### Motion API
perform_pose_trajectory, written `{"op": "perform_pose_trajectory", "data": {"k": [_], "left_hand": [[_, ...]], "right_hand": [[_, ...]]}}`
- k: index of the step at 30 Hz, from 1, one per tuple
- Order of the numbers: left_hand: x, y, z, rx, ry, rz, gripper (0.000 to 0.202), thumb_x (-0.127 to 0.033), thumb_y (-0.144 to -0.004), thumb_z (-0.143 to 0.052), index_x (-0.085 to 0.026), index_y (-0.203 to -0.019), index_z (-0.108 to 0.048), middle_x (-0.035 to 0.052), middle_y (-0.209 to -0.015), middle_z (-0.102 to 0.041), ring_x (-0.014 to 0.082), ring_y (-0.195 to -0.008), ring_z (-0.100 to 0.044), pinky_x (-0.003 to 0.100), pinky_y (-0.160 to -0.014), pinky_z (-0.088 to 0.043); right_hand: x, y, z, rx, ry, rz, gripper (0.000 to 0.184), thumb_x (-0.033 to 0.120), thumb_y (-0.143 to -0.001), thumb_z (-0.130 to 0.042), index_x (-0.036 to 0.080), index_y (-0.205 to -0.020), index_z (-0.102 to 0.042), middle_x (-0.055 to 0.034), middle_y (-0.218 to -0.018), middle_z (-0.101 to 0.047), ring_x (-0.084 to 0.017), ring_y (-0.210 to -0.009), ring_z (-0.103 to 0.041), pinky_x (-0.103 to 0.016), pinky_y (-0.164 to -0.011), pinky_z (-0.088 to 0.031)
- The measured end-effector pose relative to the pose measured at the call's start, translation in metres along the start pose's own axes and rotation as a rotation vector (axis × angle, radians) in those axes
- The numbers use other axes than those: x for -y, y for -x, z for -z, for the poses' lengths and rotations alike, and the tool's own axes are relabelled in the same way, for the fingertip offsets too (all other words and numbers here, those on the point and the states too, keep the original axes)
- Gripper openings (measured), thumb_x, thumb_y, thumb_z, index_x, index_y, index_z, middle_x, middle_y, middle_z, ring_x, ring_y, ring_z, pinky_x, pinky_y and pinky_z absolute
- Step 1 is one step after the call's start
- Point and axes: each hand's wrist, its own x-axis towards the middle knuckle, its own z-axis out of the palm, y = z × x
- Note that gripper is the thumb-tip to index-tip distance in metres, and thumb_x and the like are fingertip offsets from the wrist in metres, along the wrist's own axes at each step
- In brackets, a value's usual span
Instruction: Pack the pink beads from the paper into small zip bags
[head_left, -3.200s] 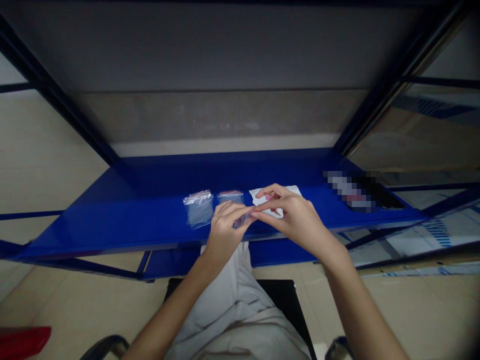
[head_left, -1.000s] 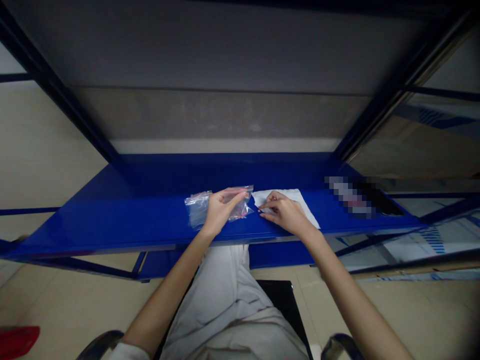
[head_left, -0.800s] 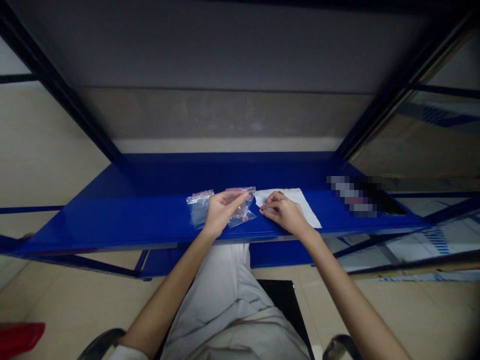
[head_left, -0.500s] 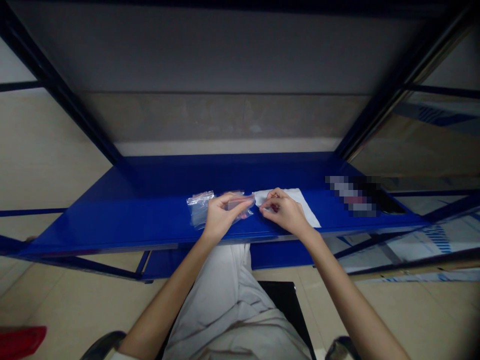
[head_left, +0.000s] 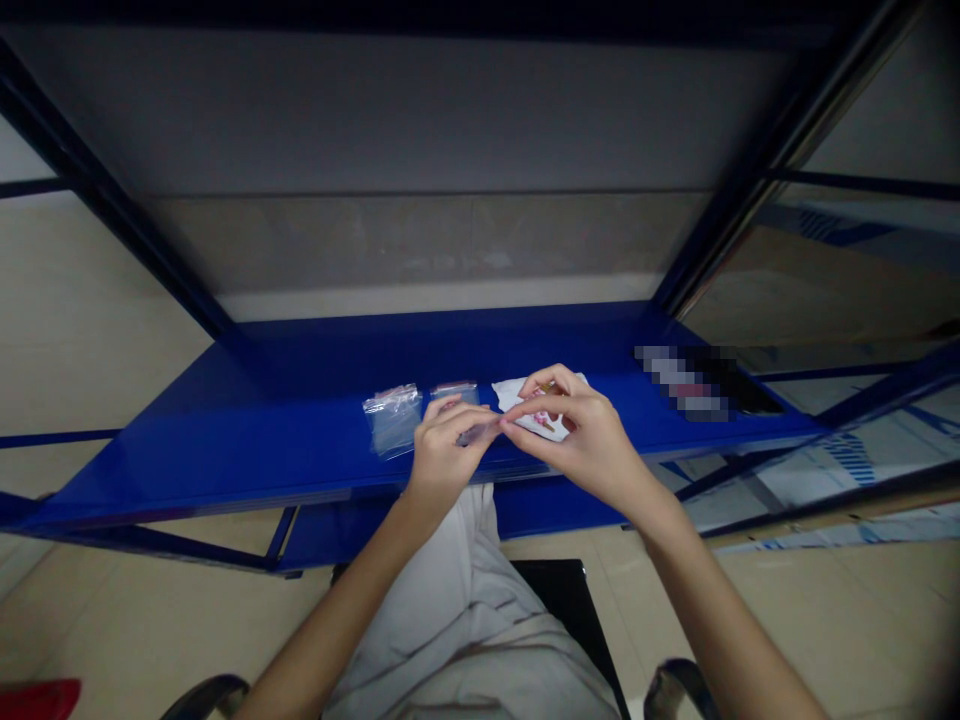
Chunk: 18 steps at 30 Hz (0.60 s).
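My left hand (head_left: 448,458) is shut on a clear zip bag (head_left: 454,393) with a red-tinted strip, and part of the bag hides behind my fingers. My right hand (head_left: 581,428) hovers above a white paper sheet (head_left: 511,396), its fingertips reaching toward the bag. Between its thumb and fingers shows a small pink item (head_left: 541,417), seemingly pinched, though the fingers partly hide it. Another clear zip bag (head_left: 391,420) lies flat on the shelf, left of my left hand.
The blue metal shelf (head_left: 225,470) runs across in front of me. A blurred dark object (head_left: 694,385) lies to the right on it. Below are my pale trousers (head_left: 457,620), a black chair seat (head_left: 566,600) and a red object (head_left: 37,698) on the beige floor.
My hands have come closer together and risen slightly. My right hand has turned toward the left hand, now covering more of the white sheet, and the held bag has shifted.
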Motion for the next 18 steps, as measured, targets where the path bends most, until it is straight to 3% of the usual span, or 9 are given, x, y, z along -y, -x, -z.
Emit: {"op": "perform_pose_trajectory", "data": {"k": [3,6,11,18], "left_hand": [[-0.003,0.001,0.000,0.047,-0.062,-0.041,0.006,-0.021,-0.078,-0.065,-0.020,-0.075,-0.070,0.0015,-0.074,-0.075,0.0177,-0.070,-0.068,0.037,-0.082,-0.048],[-0.002,0.001,-0.002,0.097,-0.055,0.001,0.003,-0.021,-0.075,-0.068,-0.021,-0.074,-0.071,0.0008,-0.072,-0.074,0.0178,-0.069,-0.068,0.036,-0.082,-0.049],[-0.004,-0.001,0.000,0.222,0.116,0.246,0.005,-0.023,-0.071,-0.072,-0.020,-0.074,-0.073,0.0022,-0.073,-0.074,0.0180,-0.068,-0.068,0.029,-0.071,-0.051],[-0.012,-0.003,0.007,0.426,0.529,0.620,0.006,-0.020,-0.065,-0.075,-0.017,-0.069,-0.073,0.0030,-0.076,-0.075,0.0194,-0.074,-0.069,0.027,-0.069,-0.053]], "right_hand": [[-0.001,0.003,0.002,0.028,0.104,-0.013,0.011,0.032,-0.080,-0.064,0.027,-0.084,-0.073,-0.0025,-0.100,-0.059,-0.015,-0.087,-0.059,-0.025,-0.066,-0.044],[0.002,0.006,0.005,0.059,0.204,0.000,0.015,0.035,-0.084,-0.059,0.029,-0.088,-0.072,-0.0019,-0.104,-0.059,-0.015,-0.088,-0.060,-0.024,-0.062,-0.042],[0.005,0.008,0.008,0.113,0.262,0.003,0.018,0.035,-0.088,-0.054,0.029,-0.092,-0.071,-0.0021,-0.106,-0.058,-0.015,-0.090,-0.060,-0.022,-0.058,-0.041],[0.001,0.006,0.012,0.176,0.200,0.061,0.017,0.035,-0.086,-0.057,0.025,-0.089,-0.070,-0.0033,-0.107,-0.059,-0.016,-0.094,-0.059,-0.024,-0.068,-0.045]]}}
